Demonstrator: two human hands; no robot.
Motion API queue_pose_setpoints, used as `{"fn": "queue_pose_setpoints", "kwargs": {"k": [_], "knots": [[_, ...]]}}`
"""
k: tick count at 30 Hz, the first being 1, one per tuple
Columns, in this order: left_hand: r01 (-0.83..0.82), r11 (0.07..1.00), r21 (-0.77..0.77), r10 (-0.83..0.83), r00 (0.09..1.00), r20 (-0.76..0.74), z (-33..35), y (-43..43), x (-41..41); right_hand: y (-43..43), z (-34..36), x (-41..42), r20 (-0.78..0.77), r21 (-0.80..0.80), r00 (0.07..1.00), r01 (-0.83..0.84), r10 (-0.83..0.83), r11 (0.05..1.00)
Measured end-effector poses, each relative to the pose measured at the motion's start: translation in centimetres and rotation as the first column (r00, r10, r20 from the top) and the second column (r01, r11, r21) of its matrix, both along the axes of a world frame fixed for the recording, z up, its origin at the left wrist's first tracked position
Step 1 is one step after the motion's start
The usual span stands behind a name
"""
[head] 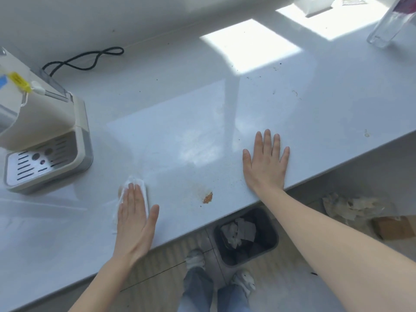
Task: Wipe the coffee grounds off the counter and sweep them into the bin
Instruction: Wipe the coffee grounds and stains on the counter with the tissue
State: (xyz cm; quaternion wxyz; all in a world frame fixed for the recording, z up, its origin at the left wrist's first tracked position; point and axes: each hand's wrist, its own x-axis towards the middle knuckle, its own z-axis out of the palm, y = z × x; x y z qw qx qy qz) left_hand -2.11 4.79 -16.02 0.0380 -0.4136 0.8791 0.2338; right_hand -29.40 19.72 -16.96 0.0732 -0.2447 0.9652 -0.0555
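The grounds [207,197] lie in a small brownish clump on the counter [180,122], near its front edge, with a faint scatter of specks trailing away behind. The clump sits between the two hands, to the right of the left hand [135,219] and nearer to it than to the right hand [266,164]. The left hand lies flat, fingers straight and together, pressing a white tissue [137,188] against the counter rather than gripping it. The right hand rests palm down with fingers spread, holding nothing. The bin [246,236] stands on the floor just below the edge, almost directly under the clump, so a short sweep rightward and toward the edge looks enough. Nothing blocks that path. A coffee machine [45,136] stands well to the left; more specks lie farther back.
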Motion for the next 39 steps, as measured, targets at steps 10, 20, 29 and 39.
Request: {"fn": "queue_pose_setpoints", "kwargs": {"k": [10,20,29,39], "knots": [[0.074,0.997,-0.025,-0.074,0.997,-0.01,0.8,0.2,-4.5,0.0,-0.2,-0.1,-0.003,0.011,1.0,-0.002,0.002,1.0],[0.243,0.969,0.042,-0.24,0.968,-0.07,0.4,5.3,-8.0,0.0,-0.2,-0.1,-0.006,-0.023,1.0,0.0,0.0,1.0],[0.165,0.985,-0.042,-0.163,0.986,0.045,-0.3,-4.5,-6.0,0.1,-0.5,-0.2,-0.023,-0.021,1.0,0.001,-0.001,1.0],[0.358,0.933,0.042,-0.36,0.931,0.058,0.2,-4.8,-6.5,-0.1,-0.7,-0.1,-0.039,-0.003,0.999,0.001,-0.001,1.0]]}}
